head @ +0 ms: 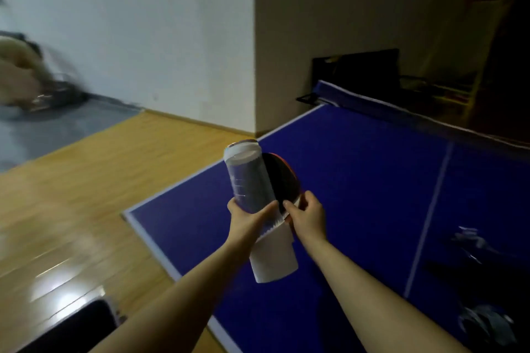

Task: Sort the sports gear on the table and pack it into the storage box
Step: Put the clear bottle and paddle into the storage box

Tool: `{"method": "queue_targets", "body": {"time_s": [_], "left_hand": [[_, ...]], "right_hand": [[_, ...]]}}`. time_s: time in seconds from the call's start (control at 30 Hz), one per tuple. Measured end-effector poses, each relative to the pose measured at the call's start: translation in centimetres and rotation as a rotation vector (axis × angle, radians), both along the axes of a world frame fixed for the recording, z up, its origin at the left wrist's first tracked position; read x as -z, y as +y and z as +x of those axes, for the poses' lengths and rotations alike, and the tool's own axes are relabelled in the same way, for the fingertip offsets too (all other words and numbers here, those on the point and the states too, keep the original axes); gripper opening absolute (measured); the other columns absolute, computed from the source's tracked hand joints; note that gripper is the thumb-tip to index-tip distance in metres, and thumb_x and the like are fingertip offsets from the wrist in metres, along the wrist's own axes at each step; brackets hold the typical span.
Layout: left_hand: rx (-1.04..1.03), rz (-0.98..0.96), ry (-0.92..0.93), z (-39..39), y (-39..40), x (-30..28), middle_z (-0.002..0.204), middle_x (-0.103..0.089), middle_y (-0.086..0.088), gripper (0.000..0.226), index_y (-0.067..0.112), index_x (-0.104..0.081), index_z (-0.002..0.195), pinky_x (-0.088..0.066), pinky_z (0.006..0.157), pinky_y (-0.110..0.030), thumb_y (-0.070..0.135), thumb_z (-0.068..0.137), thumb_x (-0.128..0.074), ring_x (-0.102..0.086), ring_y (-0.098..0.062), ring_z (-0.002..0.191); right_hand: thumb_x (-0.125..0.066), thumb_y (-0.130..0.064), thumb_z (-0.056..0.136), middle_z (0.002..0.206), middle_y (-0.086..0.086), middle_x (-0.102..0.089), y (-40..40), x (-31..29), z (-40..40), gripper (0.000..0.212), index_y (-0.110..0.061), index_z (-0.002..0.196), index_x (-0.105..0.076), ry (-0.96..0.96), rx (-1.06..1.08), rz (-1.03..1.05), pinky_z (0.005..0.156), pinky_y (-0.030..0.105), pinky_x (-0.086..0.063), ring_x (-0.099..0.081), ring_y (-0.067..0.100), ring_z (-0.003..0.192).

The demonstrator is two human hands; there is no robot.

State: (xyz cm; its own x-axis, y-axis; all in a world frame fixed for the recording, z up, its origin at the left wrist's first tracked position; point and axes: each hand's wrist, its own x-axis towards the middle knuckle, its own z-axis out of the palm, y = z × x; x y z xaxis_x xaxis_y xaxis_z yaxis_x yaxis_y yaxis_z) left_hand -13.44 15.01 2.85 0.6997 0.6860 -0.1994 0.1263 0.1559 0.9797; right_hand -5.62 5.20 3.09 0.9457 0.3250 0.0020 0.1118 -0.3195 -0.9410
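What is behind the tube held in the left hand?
A table tennis paddle, black face with a red edge, sits behind the tube. The right hand grips it; its handle is hidden by both hands and the tube.

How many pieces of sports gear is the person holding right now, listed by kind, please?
Cylindrical tube with white ends, gripped by the left hand: 1
Table tennis paddle, held at the handle by the right hand: 1
Total: 2
The dark items on the table at the right are too blurred to count.

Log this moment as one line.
left hand: holds tube | right hand: holds paddle | both above table | storage box: unseen
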Motion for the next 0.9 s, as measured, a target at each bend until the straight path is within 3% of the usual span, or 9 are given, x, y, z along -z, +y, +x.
{"method": "queue_targets", "body": {"time_s": [0.1, 0.2, 0.27, 0.37, 0.5, 0.7, 0.83, 0.9], "left_hand": [[-0.160, -0.051, 0.008, -3.0, 4.4, 1.2, 0.125, -0.045, -0.006, 0.092, 0.020, -0.021, 0.139, -0.048, 0.093, -0.042, 0.031, 0.070, -0.081, -0.051, -0.021, 0.108], [-0.260, -0.093, 0.052, -6.2, 8.0, 3.0, 0.119, -0.041, 0.001, 0.095, 0.024, -0.020, 0.141, -0.048, 0.094, -0.043, 0.033, 0.068, -0.082, -0.049, -0.019, 0.107], [-0.323, -0.154, 0.047, -8.2, 9.9, 4.2, 0.128, -0.041, -0.004, 0.101, 0.027, -0.021, 0.141, -0.048, 0.096, -0.045, 0.033, 0.062, -0.085, -0.050, -0.024, 0.114], [-0.394, -0.228, 0.046, -11.1, 12.9, 6.5, 0.134, -0.037, -0.006, 0.103, 0.025, -0.018, 0.144, -0.044, 0.092, -0.039, 0.029, 0.066, -0.084, -0.044, -0.031, 0.123], [-0.476, -0.259, 0.136, -14.8, 18.2, 9.5, 0.148, -0.028, -0.010, 0.126, 0.034, -0.017, 0.144, -0.036, 0.105, -0.052, 0.055, 0.042, -0.088, -0.035, -0.033, 0.132], [-0.648, -0.248, 0.175, -20.6, 27.7, 12.7, 0.145, -0.034, -0.013, 0.105, 0.017, -0.015, 0.146, -0.038, 0.105, -0.048, 0.030, 0.067, -0.083, -0.040, -0.033, 0.129], [-0.721, -0.255, 0.190, -25.1, 33.2, 14.3, 0.138, -0.040, -0.015, 0.104, 0.017, -0.011, 0.143, -0.041, 0.105, -0.047, 0.021, 0.069, -0.084, -0.046, -0.031, 0.124], [-0.775, -0.261, 0.229, -27.4, 35.3, 15.3, 0.135, -0.043, -0.014, 0.102, 0.018, -0.014, 0.141, -0.042, 0.103, -0.049, 0.020, 0.068, -0.084, -0.048, -0.031, 0.122]], "right_hand": [[-0.062, -0.023, 0.088, 0.085, 0.004, -0.064, 5.3, 1.1, -1.8, 0.012, -0.012, 0.089, -0.058, 0.030, -0.150, -0.003, 0.071, 0.036, -0.054, -0.063, 0.017, 0.079], [-0.061, -0.020, 0.089, 0.086, 0.007, -0.063, 9.7, 2.5, -4.0, 0.012, -0.009, 0.090, -0.057, 0.066, -0.267, -0.018, 0.067, 0.028, -0.050, -0.061, 0.016, 0.079], [-0.060, -0.018, 0.090, 0.085, 0.007, -0.062, 12.0, 3.6, -5.3, 0.011, -0.007, 0.089, -0.057, 0.087, -0.337, -0.030, 0.063, 0.025, -0.048, -0.060, 0.016, 0.077], [-0.060, -0.019, 0.090, 0.086, 0.004, -0.063, 15.9, 5.6, -7.5, 0.008, -0.013, 0.088, -0.057, 0.119, -0.436, -0.097, 0.069, 0.029, -0.052, -0.062, 0.016, 0.080], [-0.059, -0.021, 0.090, 0.087, 0.005, -0.063, 21.8, 8.4, -11.1, 0.008, -0.014, 0.087, -0.056, 0.157, -0.515, -0.162, 0.076, 0.038, -0.054, -0.063, 0.019, 0.082], [-0.058, -0.021, 0.091, 0.091, 0.004, -0.063, 32.3, 10.6, -16.7, 0.008, -0.014, 0.094, -0.057, 0.181, -0.625, -0.212, 0.072, 0.035, -0.053, -0.062, 0.019, 0.084], [-0.058, -0.021, 0.091, 0.094, -0.002, -0.064, 38.9, 12.1, -20.3, 0.007, -0.020, 0.098, -0.059, 0.218, -0.711, -0.225, 0.070, 0.028, -0.050, -0.061, 0.013, 0.087], [-0.059, -0.021, 0.090, 0.092, -0.003, -0.064, 42.1, 13.4, -22.5, 0.003, -0.024, 0.091, -0.058, 0.253, -0.765, -0.251, 0.073, 0.034, -0.054, -0.063, 0.015, 0.086]]}}
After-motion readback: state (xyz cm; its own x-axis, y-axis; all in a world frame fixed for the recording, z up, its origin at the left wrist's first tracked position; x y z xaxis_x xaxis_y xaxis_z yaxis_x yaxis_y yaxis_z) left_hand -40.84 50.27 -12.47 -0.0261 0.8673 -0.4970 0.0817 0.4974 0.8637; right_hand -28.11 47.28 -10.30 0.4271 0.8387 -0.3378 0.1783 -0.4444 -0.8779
